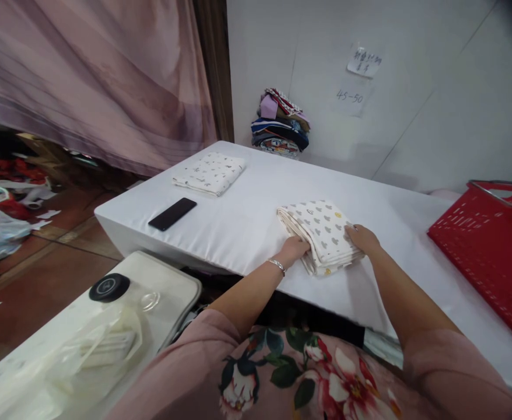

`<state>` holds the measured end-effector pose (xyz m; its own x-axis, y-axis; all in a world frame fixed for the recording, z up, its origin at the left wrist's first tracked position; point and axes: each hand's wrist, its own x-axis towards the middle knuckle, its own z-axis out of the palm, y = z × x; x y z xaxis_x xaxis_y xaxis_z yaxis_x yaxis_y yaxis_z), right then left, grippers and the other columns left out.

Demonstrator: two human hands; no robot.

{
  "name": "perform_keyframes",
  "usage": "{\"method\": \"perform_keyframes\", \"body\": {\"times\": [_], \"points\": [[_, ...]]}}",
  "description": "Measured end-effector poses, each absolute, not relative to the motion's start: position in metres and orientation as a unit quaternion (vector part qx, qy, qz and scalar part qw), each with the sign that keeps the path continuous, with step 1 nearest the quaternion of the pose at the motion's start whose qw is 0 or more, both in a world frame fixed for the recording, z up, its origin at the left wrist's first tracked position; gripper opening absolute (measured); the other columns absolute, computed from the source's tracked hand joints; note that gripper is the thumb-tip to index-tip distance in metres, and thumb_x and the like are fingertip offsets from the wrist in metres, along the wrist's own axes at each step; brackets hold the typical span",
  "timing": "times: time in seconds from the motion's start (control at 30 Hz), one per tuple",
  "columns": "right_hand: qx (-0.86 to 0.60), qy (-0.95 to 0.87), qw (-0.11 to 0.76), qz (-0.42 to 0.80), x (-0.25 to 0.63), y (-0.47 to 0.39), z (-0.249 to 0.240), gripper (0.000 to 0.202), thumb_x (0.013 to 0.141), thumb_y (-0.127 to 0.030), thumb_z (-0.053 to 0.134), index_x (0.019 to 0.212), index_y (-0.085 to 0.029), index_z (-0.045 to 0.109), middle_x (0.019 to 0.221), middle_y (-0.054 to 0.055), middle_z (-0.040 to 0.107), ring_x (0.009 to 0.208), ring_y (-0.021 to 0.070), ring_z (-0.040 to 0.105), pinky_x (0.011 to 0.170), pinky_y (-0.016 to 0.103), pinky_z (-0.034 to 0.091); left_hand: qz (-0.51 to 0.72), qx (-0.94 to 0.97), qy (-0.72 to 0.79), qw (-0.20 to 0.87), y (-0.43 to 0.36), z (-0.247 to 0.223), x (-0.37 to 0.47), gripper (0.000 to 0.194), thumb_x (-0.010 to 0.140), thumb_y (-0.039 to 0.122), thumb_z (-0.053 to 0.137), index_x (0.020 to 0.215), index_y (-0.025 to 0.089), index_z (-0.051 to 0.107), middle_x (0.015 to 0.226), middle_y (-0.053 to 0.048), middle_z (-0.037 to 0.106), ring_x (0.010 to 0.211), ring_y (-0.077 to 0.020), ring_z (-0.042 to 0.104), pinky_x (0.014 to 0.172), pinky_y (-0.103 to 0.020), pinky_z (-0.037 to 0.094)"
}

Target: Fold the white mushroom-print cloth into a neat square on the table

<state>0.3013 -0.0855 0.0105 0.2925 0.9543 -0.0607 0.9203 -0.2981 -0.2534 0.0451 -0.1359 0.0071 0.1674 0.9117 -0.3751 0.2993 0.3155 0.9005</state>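
Note:
A folded white cloth point(321, 230) with grey mouse-head shapes and a few yellow marks lies at the front edge of the white-covered table point(247, 216). My left hand point(295, 249) grips its near left side, with the fingers hidden among the layers. On the right side of the same cloth, my right hand point(363, 238) is closed on the edge, the thumb on top and the other fingers mostly out of sight. The layers form a thick, slightly uneven stack. Farther left on the table rests a second folded white cloth point(212, 173) with small dark prints.
A black phone point(172, 214) lies left of my hands. At the right stands a red plastic basket point(492, 251). Stacked clothes point(280, 125) sit by the wall behind the table. A lower white surface point(160, 274) at front left carries a round black object point(109, 287) and a plastic bag point(102, 350).

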Motion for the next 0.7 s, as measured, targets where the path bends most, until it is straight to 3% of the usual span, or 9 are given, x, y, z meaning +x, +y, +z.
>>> {"method": "perform_keyframes", "body": {"times": [0.2, 0.4, 0.53, 0.7], "points": [[-0.81, -0.578, 0.044, 0.088, 0.297, -0.092, 0.009, 0.062, 0.088, -0.058, 0.029, 0.12, -0.015, 0.059, 0.118, 0.019, 0.06, 0.109, 0.0307, 0.056, 0.086, 0.04, 0.043, 0.279, 0.453, 0.561, 0.634, -0.143, 0.019, 0.037, 0.014, 0.075, 0.021, 0.059, 0.086, 0.013, 0.061, 0.063, -0.002, 0.063, 0.055, -0.0132, 0.061, 0.046, -0.018, 0.041], [-0.806, -0.584, 0.04, 0.091, 0.297, -0.094, 0.011, 0.064, 0.088, -0.061, 0.028, 0.122, -0.016, 0.059, 0.122, 0.022, 0.057, 0.112, 0.0346, 0.054, 0.087, 0.046, 0.043, 0.263, 0.443, 0.568, 0.642, -0.144, 0.009, 0.026, 0.011, 0.076, 0.023, 0.06, 0.076, 0.012, 0.058, 0.043, 0.002, 0.05, 0.047, -0.0144, 0.058, 0.041, -0.02, 0.036], [-0.79, -0.6, 0.038, 0.122, 0.301, -0.089, 0.017, 0.059, 0.089, -0.055, 0.031, 0.117, -0.013, 0.062, 0.117, 0.019, 0.062, 0.109, 0.0303, 0.057, 0.088, 0.038, 0.043, 0.282, 0.426, 0.564, 0.649, -0.149, 0.005, 0.031, 0.013, 0.075, 0.025, 0.062, 0.073, 0.014, 0.057, 0.051, 0.0, 0.056, 0.047, -0.013, 0.059, 0.039, -0.019, 0.033], [-0.775, -0.619, 0.043, 0.12, 0.3, -0.088, 0.026, 0.049, 0.088, -0.048, 0.04, 0.106, -0.012, 0.067, 0.102, 0.016, 0.069, 0.098, 0.0284, 0.063, 0.081, 0.034, 0.045, 0.298, 0.43, 0.551, 0.65, -0.158, 0.009, 0.038, 0.012, 0.072, 0.023, 0.063, 0.079, 0.013, 0.059, 0.047, 0.003, 0.053, 0.039, -0.0108, 0.053, 0.037, -0.018, 0.031]]}}
